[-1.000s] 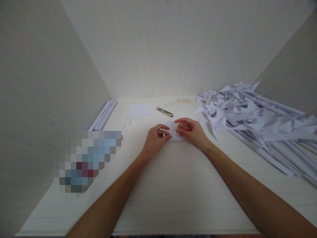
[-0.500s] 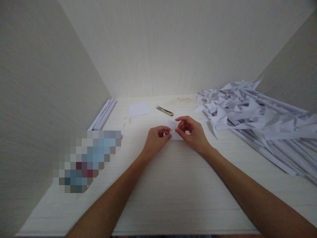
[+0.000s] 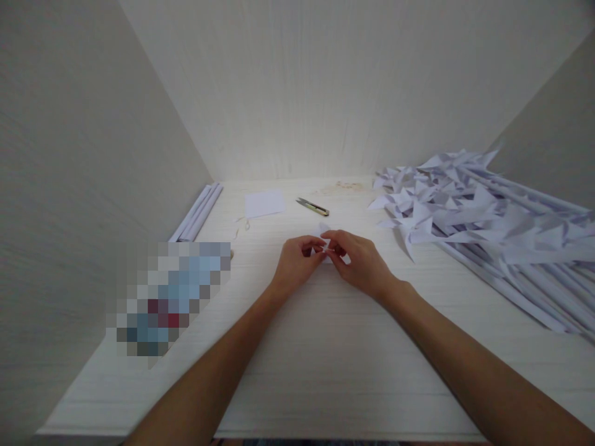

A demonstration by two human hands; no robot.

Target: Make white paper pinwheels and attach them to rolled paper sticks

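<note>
A small piece of white paper (image 3: 324, 228) is between my hands at the middle of the table, mostly covered by my fingers. My left hand (image 3: 299, 261) pinches its left part between thumb and fingers. From the other side my right hand (image 3: 360, 259) is closed on the paper too, and the fingertips of both hands almost meet. Part of the paper shows beyond the fingers, and its exact shape is hidden. Just behind the hands lies a pair of thread snips (image 3: 313, 206), its blades pointing left.
Many white paper pinwheels (image 3: 430, 210) with rolled paper sticks are heaped at the right. Flat white paper (image 3: 264, 203) lies at the back left, with bits of string (image 3: 247, 225) before it. Paper rolls (image 3: 198, 210) rest along the left wall, near a blurred-out object (image 3: 186, 279).
My right hand has come down and its raised index finger has closed onto the paper near my left fingertips. The whole view has shifted slightly.
</note>
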